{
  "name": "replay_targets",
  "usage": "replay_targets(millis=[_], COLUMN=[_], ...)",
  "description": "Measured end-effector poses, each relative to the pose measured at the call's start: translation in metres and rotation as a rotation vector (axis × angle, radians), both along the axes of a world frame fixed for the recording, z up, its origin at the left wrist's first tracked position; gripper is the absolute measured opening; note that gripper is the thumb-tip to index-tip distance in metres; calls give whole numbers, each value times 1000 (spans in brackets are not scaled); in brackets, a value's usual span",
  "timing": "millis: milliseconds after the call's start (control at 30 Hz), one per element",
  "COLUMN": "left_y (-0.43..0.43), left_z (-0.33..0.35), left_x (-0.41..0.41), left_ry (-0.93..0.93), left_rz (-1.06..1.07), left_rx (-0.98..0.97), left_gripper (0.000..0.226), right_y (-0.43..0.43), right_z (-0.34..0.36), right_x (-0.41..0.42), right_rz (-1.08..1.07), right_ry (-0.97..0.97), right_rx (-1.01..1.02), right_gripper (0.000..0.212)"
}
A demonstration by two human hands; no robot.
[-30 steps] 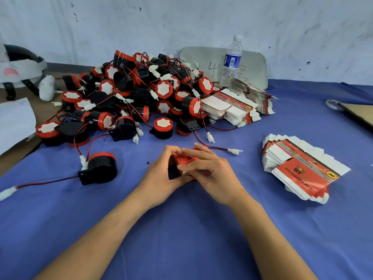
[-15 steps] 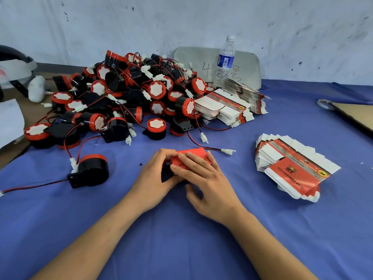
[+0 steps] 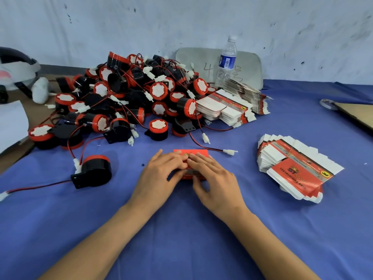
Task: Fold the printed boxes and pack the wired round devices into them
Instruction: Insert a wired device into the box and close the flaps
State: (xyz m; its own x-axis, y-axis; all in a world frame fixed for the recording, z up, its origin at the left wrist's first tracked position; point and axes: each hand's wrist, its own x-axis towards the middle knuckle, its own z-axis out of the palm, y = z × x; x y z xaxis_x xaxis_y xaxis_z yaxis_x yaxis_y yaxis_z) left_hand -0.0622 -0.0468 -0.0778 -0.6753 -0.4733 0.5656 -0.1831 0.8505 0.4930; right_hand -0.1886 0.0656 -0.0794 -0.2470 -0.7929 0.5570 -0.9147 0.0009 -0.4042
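Printed box (image 3: 190, 153), one, pressed under straight fingers of left hand (image 3: 161, 176) and right hand (image 3: 214, 178), one loose device (image 3: 94, 171) lay left of them, one flat-box stack (image 3: 292, 168) right

Even, soft overhead light; faint shadows, wide-angle edge curvature, slight blur.
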Motion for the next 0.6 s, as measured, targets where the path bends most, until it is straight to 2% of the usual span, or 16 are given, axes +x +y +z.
replay_targets(millis=[100,167,233,333,400,467,600], left_y=[-1,-1,1,5,10,17,24], left_z=[1,2,4,6,3,0,2], left_x=[2,2,1,-2,-7,-13,-21], left_ry=[5,6,-32,-134,-267,-426,-620], left_rz=[-52,-85,-73,-15,25,103,227], left_rx=[27,61,126,162,34,-153,-243], left_gripper=[6,7,23,50,61,62,63], right_y=[2,-1,-5,-9,-12,-16,-21], right_z=[-2,-2,0,2,4,6,5], right_x=[-2,-4,-4,0,6,13,15], right_rz=[80,40,-4,-61,-115,-156,-203], right_ry=[-26,25,37,58,137,228,333], right_rx=[79,106,170,201,225,311,444], right_gripper=[57,68,70,63,61,64,70])
